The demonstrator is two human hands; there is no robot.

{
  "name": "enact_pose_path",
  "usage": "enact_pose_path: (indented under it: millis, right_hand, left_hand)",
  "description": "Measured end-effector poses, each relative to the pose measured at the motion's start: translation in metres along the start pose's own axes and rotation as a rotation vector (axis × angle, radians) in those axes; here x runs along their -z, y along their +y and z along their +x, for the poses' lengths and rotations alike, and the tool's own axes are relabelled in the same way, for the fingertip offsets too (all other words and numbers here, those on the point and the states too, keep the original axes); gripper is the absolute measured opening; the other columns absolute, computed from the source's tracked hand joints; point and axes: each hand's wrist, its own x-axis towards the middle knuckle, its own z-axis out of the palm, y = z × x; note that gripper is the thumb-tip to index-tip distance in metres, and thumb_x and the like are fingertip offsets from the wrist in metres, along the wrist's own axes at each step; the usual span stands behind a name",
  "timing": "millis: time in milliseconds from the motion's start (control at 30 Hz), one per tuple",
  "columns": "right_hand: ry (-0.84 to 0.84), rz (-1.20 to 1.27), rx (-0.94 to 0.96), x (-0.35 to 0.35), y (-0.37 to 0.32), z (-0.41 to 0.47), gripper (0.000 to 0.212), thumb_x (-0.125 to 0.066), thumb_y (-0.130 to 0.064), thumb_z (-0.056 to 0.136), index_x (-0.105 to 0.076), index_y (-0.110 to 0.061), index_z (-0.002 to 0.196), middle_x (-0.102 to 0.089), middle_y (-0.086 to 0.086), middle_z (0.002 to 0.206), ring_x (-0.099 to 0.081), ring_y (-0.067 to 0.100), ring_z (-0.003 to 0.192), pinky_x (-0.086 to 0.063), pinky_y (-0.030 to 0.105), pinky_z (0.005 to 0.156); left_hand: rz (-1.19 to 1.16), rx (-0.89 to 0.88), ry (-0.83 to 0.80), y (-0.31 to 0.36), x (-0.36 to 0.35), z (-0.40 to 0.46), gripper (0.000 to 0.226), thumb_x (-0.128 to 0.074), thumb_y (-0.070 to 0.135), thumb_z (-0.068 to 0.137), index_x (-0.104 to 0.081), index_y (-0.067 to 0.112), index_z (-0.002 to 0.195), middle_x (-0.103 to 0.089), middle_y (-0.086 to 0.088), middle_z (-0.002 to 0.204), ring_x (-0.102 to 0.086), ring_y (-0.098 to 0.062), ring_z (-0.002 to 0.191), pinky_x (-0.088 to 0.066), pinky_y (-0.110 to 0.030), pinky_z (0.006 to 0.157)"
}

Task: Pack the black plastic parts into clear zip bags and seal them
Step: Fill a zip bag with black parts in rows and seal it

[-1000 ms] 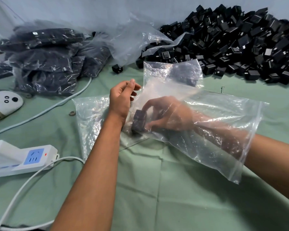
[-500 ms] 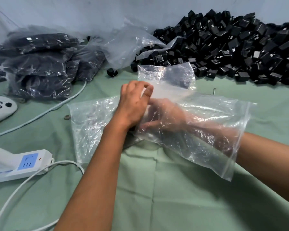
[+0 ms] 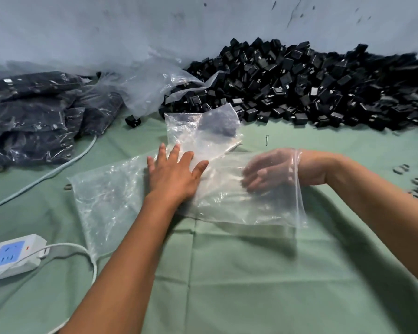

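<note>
left hand (image 3: 173, 177) is lying flat, fingers straight and spread, pressing the closed end of the clear zip-top plastic bag (image 3: 229, 203) down onto the green cloth table cover (image 3: 227, 273). right hand (image 3: 267, 171) is sitting inside the bag past the wrist, fingers loosely curved. it is blurred through the film, and i cannot tell whether it is holding a part. no black part is showing plainly inside this bag; anything under the left palm is hidden.

judging the step: loading parts through the mouth, at the bag's right edge by the right wrist. to do it well, keep the left palm pinning the far end so the film is not dragging along with the arm, push parts toward the closed end, and keep the zip strip free of creases.

counts, placed from the bag:
- loose black plastic cube-shaped parts (image 3: 299, 83): one big heap behind and right of the bag, too many to count; one stray part (image 3: 132, 121) behind-left.
- empty clear bags (image 3: 106, 196): at least two more, one under the bag's left end, one upright just behind it.
- filled sealed bags (image 3: 34, 116): a stack far left, number unclear.
- one large crumpled clear sheet (image 3: 150, 85) behind.
- one white power strip (image 3: 12, 255) at near left.
- one small screw (image 3: 267, 140) just behind.
</note>
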Motion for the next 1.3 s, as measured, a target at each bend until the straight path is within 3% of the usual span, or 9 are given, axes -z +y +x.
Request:
enact_pose_path:
  millis: [133,267,367,567,733,933,1033,1133,1300]
  right_hand:
    - [0.111,0.090,-0.080,0.026,0.002,-0.032,0.029,-0.061,0.000,0.094,-0.068,0.002,0.122,-0.071,0.024,0.121,-0.073,0.031,0.108,-0.061,0.031,0.087]
    - [0.960,-0.106,-0.210,0.046,0.006,-0.028,0.017,-0.063,0.000,0.093,-0.077,-0.006,0.087,-0.077,0.015,0.087,-0.066,0.013,0.051,-0.052,0.021,0.046]
    - [1.411,-0.614,-0.225,0.061,0.008,-0.011,0.020,-0.058,-0.007,0.090,-0.072,-0.013,0.103,-0.073,0.014,0.111,-0.069,0.032,0.097,-0.057,0.038,0.085]
    - [1.003,-1.121,-0.258,0.091,0.007,0.016,0.065,-0.049,0.000,0.099,-0.031,-0.017,0.159,-0.030,0.009,0.163,-0.025,0.039,0.142,-0.030,0.051,0.120]
    - [1.129,-1.012,-0.196,0.086,0.006,0.023,0.049,-0.063,-0.016,0.100,-0.050,-0.015,0.147,-0.048,0.017,0.142,-0.041,0.040,0.129,-0.039,0.049,0.109]
    - [1.327,-0.370,-0.036,0.054,0.014,-0.011,0.039,-0.089,-0.035,0.079,-0.076,-0.014,0.109,-0.074,0.001,0.098,-0.065,0.007,0.079,-0.046,0.017,0.068]
    - [1.470,-0.159,0.050,0.038,0.026,-0.030,0.026,-0.092,-0.035,0.075,-0.075,-0.026,0.092,-0.076,-0.003,0.090,-0.067,0.006,0.074,-0.050,0.020,0.069]
    - [1.506,-0.088,0.135,0.028,0.033,-0.038,0.019,-0.090,-0.028,0.078,-0.073,-0.033,0.085,-0.074,-0.010,0.087,-0.072,0.012,0.085,-0.058,0.026,0.075]
    - [1.460,-0.118,0.221,0.029,0.039,-0.034,0.030,-0.080,-0.016,0.087,-0.074,-0.020,0.116,-0.072,-0.002,0.102,-0.070,0.019,0.093,-0.060,0.041,0.090]
  left_hand:
    - [-0.008,0.062,-0.018,0.006,0.002,-0.006,0.081,-0.007,0.079,0.093,-0.025,0.036,0.159,-0.003,-0.002,0.172,0.009,-0.032,0.158,0.004,-0.062,0.124]
    - [-0.003,0.064,0.014,0.007,0.001,-0.009,0.083,-0.007,0.080,0.093,-0.021,0.034,0.160,0.002,-0.003,0.172,0.011,-0.031,0.158,0.003,-0.061,0.124]
    - [-0.003,0.065,0.029,0.007,0.000,-0.009,0.086,-0.007,0.081,0.091,-0.019,0.033,0.161,0.001,-0.004,0.172,0.010,-0.031,0.158,0.001,-0.061,0.125]
    - [-0.046,0.085,0.029,0.005,-0.001,-0.009,0.087,-0.006,0.081,0.090,-0.018,0.032,0.162,0.002,-0.003,0.172,0.012,-0.028,0.158,0.000,-0.058,0.126]
    - [-0.107,0.133,0.048,0.019,0.000,-0.012,0.087,-0.006,0.080,0.092,-0.020,0.030,0.161,0.004,-0.006,0.172,0.015,-0.029,0.157,0.007,-0.060,0.124]
    - [-0.176,0.217,0.168,0.052,0.006,-0.001,0.074,-0.020,0.070,0.101,-0.040,0.020,0.153,-0.014,-0.011,0.170,0.005,-0.033,0.158,0.008,-0.064,0.122]
    - [-0.165,0.181,0.401,0.076,0.012,0.006,0.055,-0.039,0.059,0.103,-0.062,0.016,0.128,-0.042,-0.012,0.156,-0.022,-0.033,0.152,-0.010,-0.059,0.122]
    - [-0.336,-0.030,0.639,0.122,0.013,0.002,0.030,-0.055,0.044,0.098,-0.065,0.016,0.097,-0.061,-0.005,0.111,-0.051,-0.022,0.106,-0.043,-0.035,0.090]
    - [-0.432,-0.423,0.375,0.202,-0.012,-0.024,0.050,-0.054,0.070,0.088,-0.048,0.021,0.084,-0.053,-0.001,0.086,-0.048,-0.019,0.082,-0.042,-0.035,0.064]
